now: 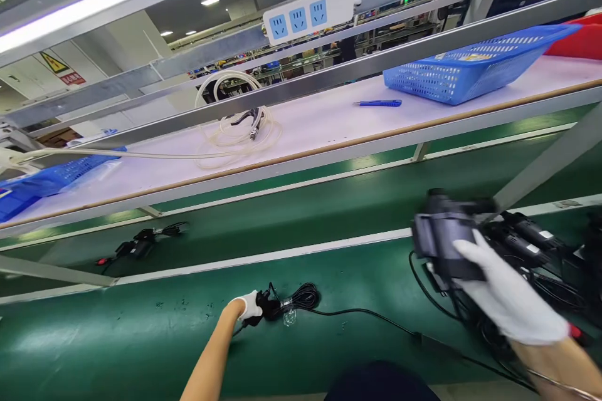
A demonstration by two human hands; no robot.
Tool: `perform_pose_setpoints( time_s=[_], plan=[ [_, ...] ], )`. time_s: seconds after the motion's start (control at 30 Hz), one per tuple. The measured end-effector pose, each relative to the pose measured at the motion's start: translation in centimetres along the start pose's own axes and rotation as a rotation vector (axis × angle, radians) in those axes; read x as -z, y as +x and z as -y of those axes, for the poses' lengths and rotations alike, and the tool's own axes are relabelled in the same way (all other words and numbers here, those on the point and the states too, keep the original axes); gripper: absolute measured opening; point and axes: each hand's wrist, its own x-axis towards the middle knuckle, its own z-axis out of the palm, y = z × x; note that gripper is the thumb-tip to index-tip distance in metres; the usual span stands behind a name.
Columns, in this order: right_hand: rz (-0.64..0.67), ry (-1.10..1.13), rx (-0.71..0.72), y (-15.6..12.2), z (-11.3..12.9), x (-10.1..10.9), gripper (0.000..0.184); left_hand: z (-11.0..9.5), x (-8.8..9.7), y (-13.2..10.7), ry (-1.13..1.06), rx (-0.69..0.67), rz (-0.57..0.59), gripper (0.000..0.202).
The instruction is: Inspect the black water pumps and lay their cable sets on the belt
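My right hand (510, 297), in a white glove, is closed around a black boxy device (442, 235) held just above the green conveyor belt (141, 338). A black cable runs from the device across the belt to a coiled bundle (303, 296). My left hand (249, 307), also in a white glove, reaches forward and grips the black plug end (269, 308) beside that coil. A small clear plastic piece (289, 316) lies by the coil.
More black devices (527, 238) with cables are piled at the right. Another black unit with wires (138, 243) lies on the far belt lane. The white shelf (329, 122) above carries blue baskets (470, 66), a blue pen (379, 103) and coiled clear tubing (235, 125).
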Motion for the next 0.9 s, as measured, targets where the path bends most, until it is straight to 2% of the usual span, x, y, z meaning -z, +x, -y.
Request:
perform_pose_setpoints(
  time_s=[0.07,0.13,0.2,0.27,0.33,0.37,0.4,0.47,0.57,0.63,0.7,0.8,0.87,0.9],
  plan=[
    [0.096,0.044,-0.034,0.3,-0.4,-2.6,0.08,-2.6,-0.3,0.2,-0.046,-0.037,-0.007,0.04],
    [0.17,0.051,-0.035,0.3,-1.1,-4.5,0.094,-6.1,-1.7,-0.1,-0.126,-0.141,-0.024,0.05],
    [0.228,0.024,-0.063,0.1,-1.8,-5.9,0.105,-10.1,-4.5,-0.9,-0.237,-0.279,-0.016,0.063],
    [0.279,-0.041,-0.104,0.0,-2.3,-7.1,0.114,-14.3,-8.1,-2.0,-0.374,-0.435,0.035,0.069],
    [0.324,-0.126,-0.115,0.2,-2.5,-8.2,0.117,-18.2,-11.7,-3.2,-0.555,-0.588,0.131,0.065],
    [0.343,-0.181,-0.11,0.4,-2.6,-8.7,0.116,-19.9,-13.3,-3.7,-0.864,-0.663,0.274,0.068],
    [0.358,-0.244,-0.108,0.7,-2.6,-9.1,0.113,-21.4,-14.5,-4.3,-1.089,-0.673,0.385,0.07],
    [0.382,-0.347,-0.106,1.2,-2.7,-9.6,0.103,-23.7,-15.9,-5.2,-1.368,-0.617,0.51,0.067],
    [0.376,-0.348,-0.026,1.4,-3.2,-9.0,0.086,-25.5,-15.9,-6.7,-1.602,-0.468,0.492,0.055],
    [0.38,-0.283,0.059,0.7,-4.0,-7.8,0.083,-26.2,-15.3,-7.7,-1.814,-0.338,0.48,0.049],
    [0.438,-0.298,0.108,-0.6,-5.3,-6.5,0.073,-26.7,-14.5,-8.5,-1.974,-0.18,0.525,0.044],
    [0.589,-0.473,0.093,-2.6,-7.4,-4.7,0.059,-27.1,-13.8,-9.4,-2.126,0.01,0.621,0.042],
    [0.601,-0.567,0.097,-3.5,-8.3,-3.7,0.056,-27.2,-13.6,-10.0,-2.18,0.076,0.652,0.041],
    [0.578,-0.587,0.142,-3.8,-8.3,-3.2,0.052,-27.2,-13.6,-10.3,-2.194,0.107,0.666,0.041]
  ],
)
